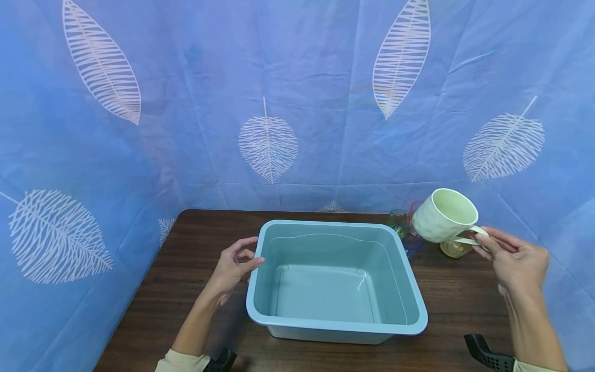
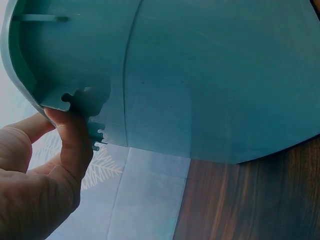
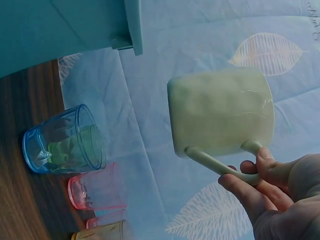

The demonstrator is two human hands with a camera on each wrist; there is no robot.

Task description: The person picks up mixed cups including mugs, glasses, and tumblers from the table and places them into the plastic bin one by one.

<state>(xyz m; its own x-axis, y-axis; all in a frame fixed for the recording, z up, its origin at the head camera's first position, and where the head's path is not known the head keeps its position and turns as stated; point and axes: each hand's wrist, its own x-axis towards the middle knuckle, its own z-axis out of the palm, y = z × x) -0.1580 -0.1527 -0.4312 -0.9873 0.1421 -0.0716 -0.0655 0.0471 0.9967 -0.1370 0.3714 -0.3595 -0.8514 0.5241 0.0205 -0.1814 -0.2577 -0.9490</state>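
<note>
A pale green mug (image 1: 434,222) hangs above the right part of the table, tilted slightly, its inside visible from above. My right hand (image 1: 519,261) holds it by the handle (image 3: 215,165), with thumb and fingers pinching the loop. Left of it stands a large blue-green plastic basin (image 1: 344,327), with nothing inside. My left hand (image 1: 234,266) grips the basin's left rim, thumb on top and fingers underneath. In the left wrist view the fingers (image 2: 72,135) curl up under the rim, against the outer wall.
Behind and below the mug stand several clear coloured glasses: a blue one (image 3: 35,150), a green one seen through it, a pink one (image 3: 95,190) and a yellow one (image 1: 454,249). A blue leaf-print cloth (image 1: 316,129) hangs along the dark wooden table's (image 1: 204,227) back edge.
</note>
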